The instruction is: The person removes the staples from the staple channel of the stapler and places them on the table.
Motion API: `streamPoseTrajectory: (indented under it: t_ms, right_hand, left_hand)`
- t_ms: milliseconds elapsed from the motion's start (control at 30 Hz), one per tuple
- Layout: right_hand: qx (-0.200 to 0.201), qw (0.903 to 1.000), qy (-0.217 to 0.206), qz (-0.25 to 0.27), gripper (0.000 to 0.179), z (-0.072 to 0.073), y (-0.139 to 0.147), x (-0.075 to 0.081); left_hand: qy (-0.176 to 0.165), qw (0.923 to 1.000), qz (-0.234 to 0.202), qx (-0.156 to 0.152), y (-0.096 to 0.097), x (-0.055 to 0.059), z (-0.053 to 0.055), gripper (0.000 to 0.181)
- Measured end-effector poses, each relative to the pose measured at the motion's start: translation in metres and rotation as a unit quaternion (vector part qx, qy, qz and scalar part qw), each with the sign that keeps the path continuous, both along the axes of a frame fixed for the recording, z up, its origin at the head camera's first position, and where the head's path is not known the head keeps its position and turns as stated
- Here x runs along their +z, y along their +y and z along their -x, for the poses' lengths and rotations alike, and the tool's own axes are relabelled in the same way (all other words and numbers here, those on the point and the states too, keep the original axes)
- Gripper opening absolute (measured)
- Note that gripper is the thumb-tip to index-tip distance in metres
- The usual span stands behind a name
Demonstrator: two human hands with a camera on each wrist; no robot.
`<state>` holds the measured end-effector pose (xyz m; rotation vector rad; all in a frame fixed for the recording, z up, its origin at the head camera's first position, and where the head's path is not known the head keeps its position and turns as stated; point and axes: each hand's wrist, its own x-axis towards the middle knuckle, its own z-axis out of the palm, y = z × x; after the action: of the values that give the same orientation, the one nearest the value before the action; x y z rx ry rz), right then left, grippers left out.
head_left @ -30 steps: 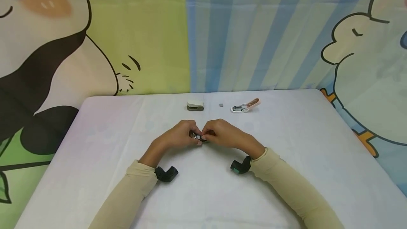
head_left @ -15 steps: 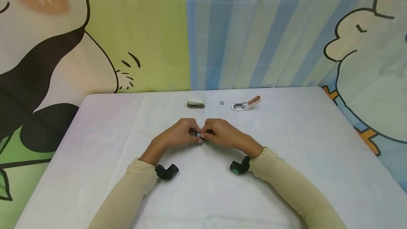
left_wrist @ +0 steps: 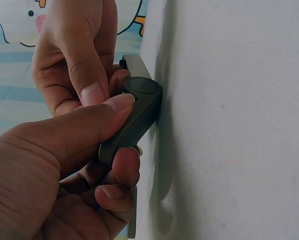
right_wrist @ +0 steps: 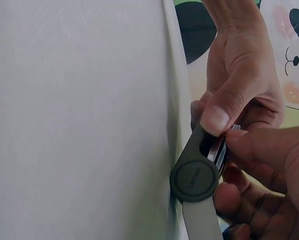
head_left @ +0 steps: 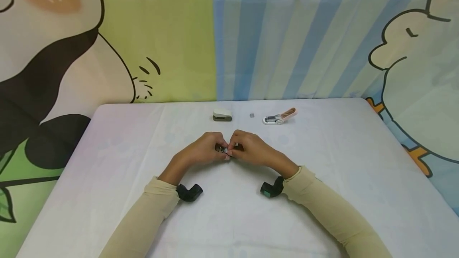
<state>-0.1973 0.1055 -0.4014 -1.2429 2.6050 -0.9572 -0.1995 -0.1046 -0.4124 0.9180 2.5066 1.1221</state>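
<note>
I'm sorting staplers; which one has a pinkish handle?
The far-right stapler: its raised handle is pinkish. The far-left stapler is white and olive; the held stapler, dark grey and whitish.

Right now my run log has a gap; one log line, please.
left hand: grips opened stapler | right hand: pinches at its metal track | beyond: white-topped stapler, small grey piece, pink-handled stapler

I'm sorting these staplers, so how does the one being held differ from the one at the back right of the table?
The held stapler is dark green and off-white; the back-right stapler is white and pink. The held stapler is in the left grip, with the right grip also on it; the back-right stapler rests untouched on the table. Both stand swung open.
</note>
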Motion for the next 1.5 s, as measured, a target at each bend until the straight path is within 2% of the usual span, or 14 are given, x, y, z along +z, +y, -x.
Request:
streamPoseTrajectory:
  t_ms: [233, 500, 967, 1267, 1500]
  right_hand:
    - [0.027, 0.9992, 0.029, 0.008, 0.009, 0.001, 0.002, 0.005]
    - [0.029, 0.9992, 0.027, 0.005, 0.009, 0.001, 0.003, 0.008]
    - [0.029, 0.9928, 0.059, 0.1, 0.006, 0.008, 0.01, 0.007]
    - [-0.01, 0.99, 0.085, 0.111, 0.008, 0.025, 0.028, 0.01]
    - [-0.074, 0.9931, 0.028, 0.086, 0.007, 0.041, 0.049, 0.007]
  left_hand:
    - [-0.017, 0.9998, 0.008, 0.006, 0.0, 0.001, 0.001, 0.019]
    - [-0.031, 0.9994, 0.011, 0.009, -0.003, 0.0, 0.002, 0.021]
    - [-0.036, 0.9993, 0.012, 0.001, -0.005, 0.0, 0.002, 0.02]
    - [-0.031, 0.9994, 0.017, 0.005, -0.007, 0.0, 0.004, 0.018]
    - [-0.044, 0.9987, 0.022, 0.01, -0.008, -0.003, 0.001, 0.018]
